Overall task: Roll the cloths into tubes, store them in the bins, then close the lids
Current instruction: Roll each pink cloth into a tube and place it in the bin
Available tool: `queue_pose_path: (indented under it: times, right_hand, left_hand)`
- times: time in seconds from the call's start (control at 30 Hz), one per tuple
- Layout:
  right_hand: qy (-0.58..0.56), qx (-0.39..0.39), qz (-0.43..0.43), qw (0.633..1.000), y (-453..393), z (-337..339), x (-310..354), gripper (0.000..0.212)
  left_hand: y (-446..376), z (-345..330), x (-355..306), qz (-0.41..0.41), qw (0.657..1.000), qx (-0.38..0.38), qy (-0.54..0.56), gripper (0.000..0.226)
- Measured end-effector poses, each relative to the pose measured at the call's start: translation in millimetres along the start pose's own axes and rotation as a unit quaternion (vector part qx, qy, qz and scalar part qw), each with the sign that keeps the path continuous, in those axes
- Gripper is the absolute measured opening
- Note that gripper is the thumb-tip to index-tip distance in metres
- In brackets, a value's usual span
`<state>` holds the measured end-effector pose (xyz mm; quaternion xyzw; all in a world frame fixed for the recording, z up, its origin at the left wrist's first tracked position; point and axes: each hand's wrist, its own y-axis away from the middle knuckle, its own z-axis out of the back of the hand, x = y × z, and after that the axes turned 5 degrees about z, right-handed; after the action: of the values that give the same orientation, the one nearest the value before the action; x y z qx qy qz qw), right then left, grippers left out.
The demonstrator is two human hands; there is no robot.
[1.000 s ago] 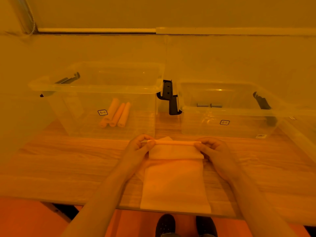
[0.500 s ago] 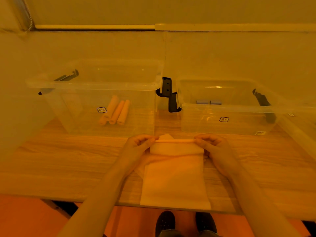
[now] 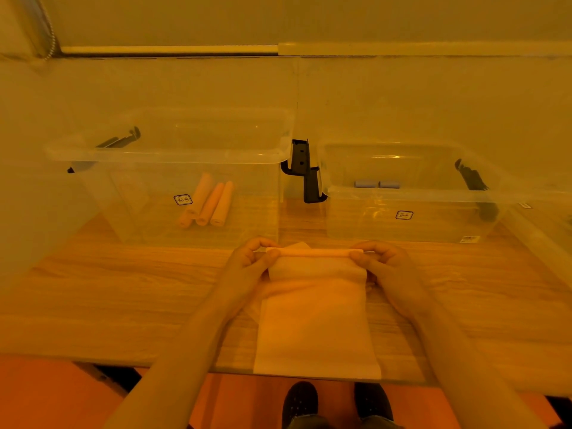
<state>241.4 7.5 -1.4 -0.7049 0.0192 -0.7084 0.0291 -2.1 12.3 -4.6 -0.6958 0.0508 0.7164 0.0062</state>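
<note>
Left hand (image 3: 247,261) and right hand (image 3: 383,264) pinch the cloth (image 3: 315,317)'s rolled far edge, seemingly just off the table (image 3: 123,289).

No text can be read here. The left bin (image 3: 173,187) has a small label (image 3: 183,200) with a dark frame on its front wall, and the marks inside are too blurred to tell. The right bin (image 3: 411,209) has a similar label (image 3: 404,215), also not readable. A white sticker (image 3: 469,239) low on its front corner perhaps shows a barcode, but it is too small.
</note>
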Motion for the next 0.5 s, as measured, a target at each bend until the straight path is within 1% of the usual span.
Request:
queue_pose_path:
  times: [0.13, 0.23, 0.3, 0.43, 0.5]
  right_hand:
    - [-0.009, -0.006, 0.002, 1.0, -0.5, -0.3, -1.3, 0.015]
    - [-0.017, -0.002, -0.002, 1.0, -0.7, 0.9, -1.8, 0.017]
    - [-0.024, 0.003, -0.005, 1.0, -0.1, 1.6, -1.3, 0.018]
    - [-0.011, -0.009, 0.001, 1.0, 0.4, 0.9, 0.0, 0.014]
    - [-0.012, -0.014, 0.005, 1.0, 0.1, 0.5, -0.4, 0.011]
  left_hand:
    - [-1.9, 1.7, 2.2, -0.005, 0.999, -0.015, 0.032, 0.017]
    - [-1.3, -0.8, 0.3, 0.007, 0.998, -0.015, 0.058, 0.022]
    - [-1.0, -0.6, -0.2, 0.018, 0.997, -0.008, 0.068, 0.021]
    - [-2.3, 1.9, 2.3, 0.003, 1.0, -0.019, 0.013, 0.017]
    - [-3.8, 1.0, 3.4, 0.004, 1.0, -0.011, 0.026, 0.022]
